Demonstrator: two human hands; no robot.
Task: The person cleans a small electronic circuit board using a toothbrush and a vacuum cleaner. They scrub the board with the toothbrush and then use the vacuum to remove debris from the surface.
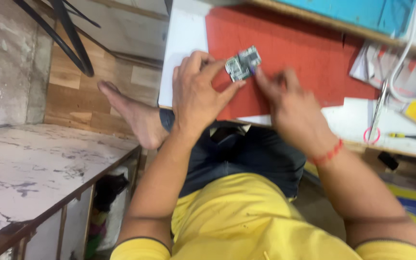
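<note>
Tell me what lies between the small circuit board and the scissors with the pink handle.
In the head view, only bare red mat and a white strip of table separate the circuit board from the scissors.

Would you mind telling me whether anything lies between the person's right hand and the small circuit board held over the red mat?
Nothing visible does. The left hand holds the small circuit board by its edge above the red mat, and the right hand's fingertips already reach its lower right corner.
</note>
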